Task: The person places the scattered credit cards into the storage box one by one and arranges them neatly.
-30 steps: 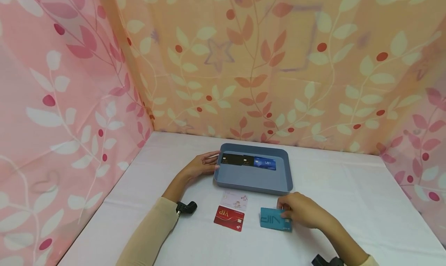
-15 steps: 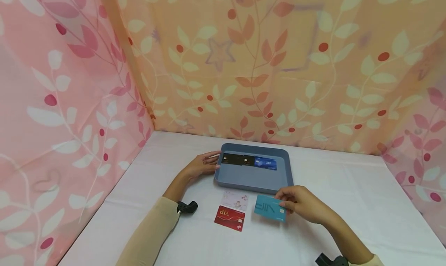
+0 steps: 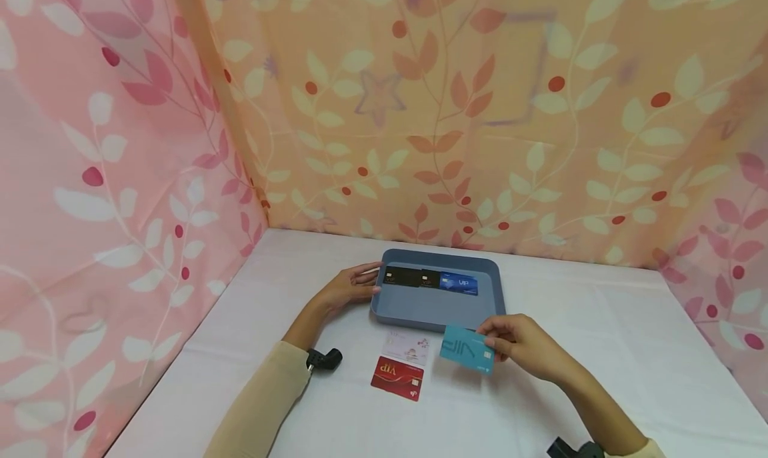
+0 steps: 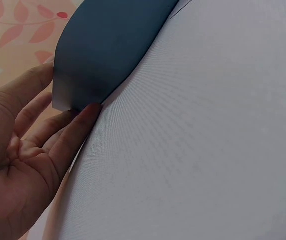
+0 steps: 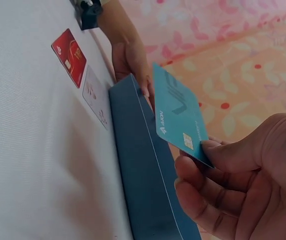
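Observation:
My right hand [image 3: 521, 346] pinches a teal VIP card [image 3: 468, 350] by its right end, thumb on the printed face. The card is raised off the cloth, tilted, just before the near wall of a blue-grey tray [image 3: 438, 315]. In the right wrist view the card [image 5: 180, 110] shows its chip close to the thumb. My left hand [image 3: 342, 290] touches the tray's left side; in the left wrist view its extended fingers [image 4: 85, 120] lie against the outer wall. Inside the tray, along the back, lie two black cards [image 3: 402, 276] and a blue VIP card [image 3: 459, 283].
A pale floral card [image 3: 407, 349] and a red VIP card [image 3: 397, 378] lie on the white cloth [image 3: 576, 311] in front of the tray. Patterned curtains [image 3: 420, 111] stand behind and at the sides.
The right hand has lifted the teal card off the cloth and brought it nearer the tray, tilting it. The left hand stays at the tray's left side.

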`<state>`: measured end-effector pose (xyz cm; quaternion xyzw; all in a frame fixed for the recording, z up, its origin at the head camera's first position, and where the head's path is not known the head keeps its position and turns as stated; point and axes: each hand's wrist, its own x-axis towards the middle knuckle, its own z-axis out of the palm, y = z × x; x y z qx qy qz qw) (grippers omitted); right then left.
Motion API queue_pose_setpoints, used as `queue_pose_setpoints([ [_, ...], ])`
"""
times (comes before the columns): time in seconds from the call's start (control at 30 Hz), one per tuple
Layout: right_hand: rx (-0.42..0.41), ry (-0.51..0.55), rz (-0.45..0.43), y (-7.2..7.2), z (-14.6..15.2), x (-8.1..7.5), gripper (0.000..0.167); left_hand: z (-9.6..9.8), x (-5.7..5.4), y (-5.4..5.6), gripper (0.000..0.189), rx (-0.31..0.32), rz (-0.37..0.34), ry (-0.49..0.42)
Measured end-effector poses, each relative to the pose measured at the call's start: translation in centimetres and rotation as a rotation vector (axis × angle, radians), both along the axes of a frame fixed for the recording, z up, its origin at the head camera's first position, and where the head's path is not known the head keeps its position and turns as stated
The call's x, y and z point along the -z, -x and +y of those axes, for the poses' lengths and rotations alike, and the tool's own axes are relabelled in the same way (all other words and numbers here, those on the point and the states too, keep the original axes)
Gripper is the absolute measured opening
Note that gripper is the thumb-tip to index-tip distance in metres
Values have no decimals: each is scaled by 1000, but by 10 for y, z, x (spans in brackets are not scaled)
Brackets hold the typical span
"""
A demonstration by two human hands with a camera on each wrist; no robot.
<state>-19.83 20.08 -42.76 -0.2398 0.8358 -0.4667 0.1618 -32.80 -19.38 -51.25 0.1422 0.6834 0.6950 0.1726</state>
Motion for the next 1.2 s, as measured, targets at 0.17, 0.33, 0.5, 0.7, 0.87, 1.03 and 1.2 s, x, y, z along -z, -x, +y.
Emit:
queue_pose_setpoints([
  [0.17, 23, 18, -7, 2, -2, -7, 16, -1, 1, 0, 68, -7, -1, 19],
  [0.33, 42, 31, -24, 6, -6, -15, 19, -3, 3, 1, 68, -13, -1, 25],
  [0.5, 63, 24, -5, 11, -12, -23, 20, -4, 2, 0, 67, -20, -4, 31],
  [0.7, 110, -8, 56, 20, -18, -31, 20, -1, 1, -1, 67, -15, -1, 34],
  [0.87, 134, -15, 82, 30, -22, -34, 19, 0, 0, -2, 68, -8, -1, 27],
  [1.03, 145, -25, 105, 40, -26, -36, 19, 0, -1, -2, 69, 8, 11, 23],
  [1.2, 161, -53, 119, 52, -31, -35, 20, -1, 1, -1, 68, -5, -1, 29],
])
